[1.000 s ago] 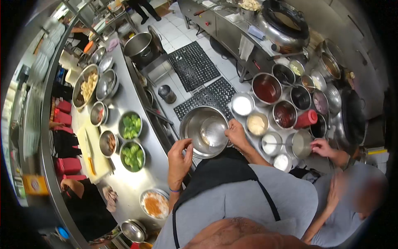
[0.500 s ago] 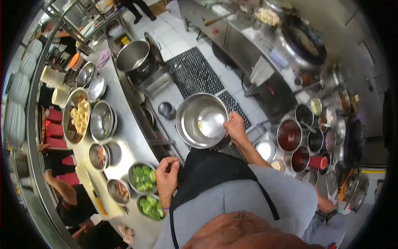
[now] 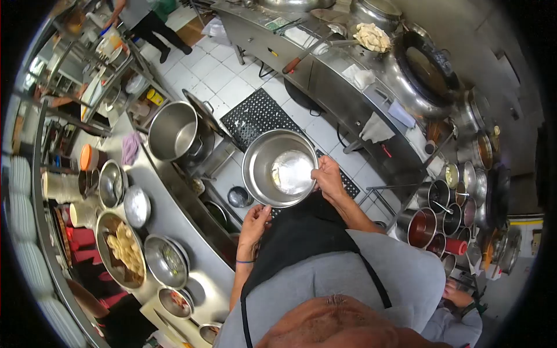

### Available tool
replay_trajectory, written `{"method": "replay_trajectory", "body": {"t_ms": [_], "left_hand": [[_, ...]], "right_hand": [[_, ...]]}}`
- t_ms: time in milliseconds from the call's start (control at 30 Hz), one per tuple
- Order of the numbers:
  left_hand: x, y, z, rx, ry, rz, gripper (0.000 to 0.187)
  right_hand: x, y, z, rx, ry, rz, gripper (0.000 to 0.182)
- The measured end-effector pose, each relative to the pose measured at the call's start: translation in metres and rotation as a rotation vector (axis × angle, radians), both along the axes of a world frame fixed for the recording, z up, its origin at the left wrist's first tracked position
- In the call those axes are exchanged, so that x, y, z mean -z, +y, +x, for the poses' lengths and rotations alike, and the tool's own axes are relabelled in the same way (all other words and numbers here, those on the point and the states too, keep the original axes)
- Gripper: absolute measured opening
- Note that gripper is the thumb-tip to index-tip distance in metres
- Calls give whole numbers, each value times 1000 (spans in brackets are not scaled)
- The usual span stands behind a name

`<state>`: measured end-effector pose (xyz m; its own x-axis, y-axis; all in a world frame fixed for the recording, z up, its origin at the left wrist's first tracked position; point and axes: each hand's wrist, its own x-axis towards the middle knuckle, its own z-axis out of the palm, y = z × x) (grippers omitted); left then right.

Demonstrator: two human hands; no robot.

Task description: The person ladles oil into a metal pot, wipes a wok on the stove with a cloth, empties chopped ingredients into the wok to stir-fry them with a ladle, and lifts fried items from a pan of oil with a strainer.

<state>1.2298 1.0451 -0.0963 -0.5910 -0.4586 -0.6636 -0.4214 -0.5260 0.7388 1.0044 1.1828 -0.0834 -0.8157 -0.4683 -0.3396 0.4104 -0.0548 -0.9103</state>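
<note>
Grasping a steel pot (image 3: 280, 169) by its rim with the right hand (image 3: 329, 178), in front of the black apron (image 3: 307, 238). Holding the left hand (image 3: 253, 225) loosely curled just beside the near rim, cannot tell whether touching it

A deep, round, shiny metal bowl (image 3: 257, 174), mouth up, held aloft before the black apron (image 3: 296, 243).

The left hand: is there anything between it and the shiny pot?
In the head view, nothing shows between the fingers of the left hand and the shiny pot; I can't tell whether they touch.
</note>
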Motion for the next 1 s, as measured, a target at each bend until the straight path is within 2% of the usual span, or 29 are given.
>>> {"method": "replay_trajectory", "body": {"t_ms": [33,167,300,400,433,467,533,567,600,667,767,867,1000], "left_hand": [[7,-16,-17,40,49,31,47],[19,-70,-87,-170,-19,16,39],[13,-129,-150,-337,18,278,34],[2,-164,-202,-424,13,276,33],[-7,-180,-212,-326,-2,292,33],[7,-195,-219,-428,34,327,33],[7,-223,-242,-380,114,254,34],[8,-238,-255,-479,54,287,33],[9,-254,-266,-422,96,302,34],[17,-283,-286,-414,98,297,34],[4,-321,-331,-392,106,260,33],[27,-386,-366,-292,44,248,36],[34,-465,-428,-223,85,277,36]], "right_hand": [[9,-14,-15,-27,-8,-41,21],[20,-86,-73,-86,-74,-87,21],[34,-161,-146,-176,-28,-88,18],[-1,-209,-199,-235,-95,-138,16],[16,-231,-213,-208,-12,-197,15],[35,-249,-222,-178,71,-239,15],[6,-267,-248,-227,-14,-192,15],[12,-283,-260,-209,40,-152,15],[11,-298,-272,-206,94,-118,14],[11,-318,-291,-207,33,-111,16],[6,-353,-322,-167,-72,-151,18],[15,-397,-357,-103,-45,-48,17],[23,-462,-403,-7,13,-8,18]]}}
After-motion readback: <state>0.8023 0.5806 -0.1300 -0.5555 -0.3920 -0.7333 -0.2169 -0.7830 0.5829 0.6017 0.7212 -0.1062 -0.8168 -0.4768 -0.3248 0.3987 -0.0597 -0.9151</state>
